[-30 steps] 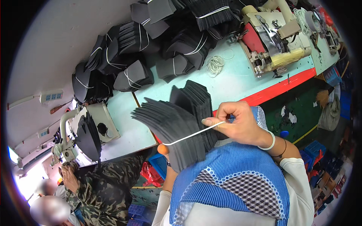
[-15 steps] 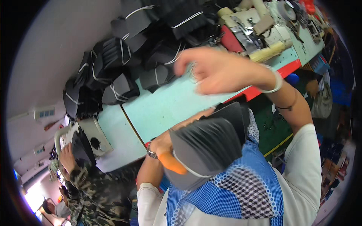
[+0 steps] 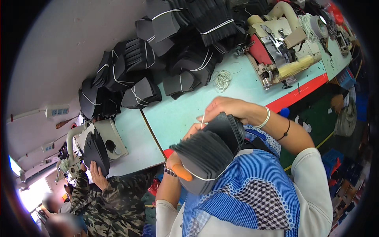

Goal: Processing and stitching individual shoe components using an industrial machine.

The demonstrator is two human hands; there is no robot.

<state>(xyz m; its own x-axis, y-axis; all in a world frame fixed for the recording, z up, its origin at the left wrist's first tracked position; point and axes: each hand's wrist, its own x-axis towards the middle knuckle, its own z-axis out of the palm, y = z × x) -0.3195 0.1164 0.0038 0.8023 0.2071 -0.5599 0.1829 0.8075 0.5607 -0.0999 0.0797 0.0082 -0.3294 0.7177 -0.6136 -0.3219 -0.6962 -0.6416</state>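
Note:
A thick stack of dark grey, curved flat pieces stands against my body, just in front of the blue checked apron. My left hand, with an orange cover on its thumb, grips the stack's left side; its other fingers are partly hidden behind it. A white elastic band runs round the lower part of the stack and up past its far side. There my right hand pinches the band's upper part, close to the left fingertips. The right fingers are partly covered by the stack.
Many banded bundles of dark pieces lie along the back of the pale table. A coil of white bands sits near a sewing machine. At left, a co-worker in camouflage sleeves handles dark pieces at another machine.
My right hand has come down from over the table to the far side of the stack, drawing the white band there. The view has shifted, showing the coil of bands fully.

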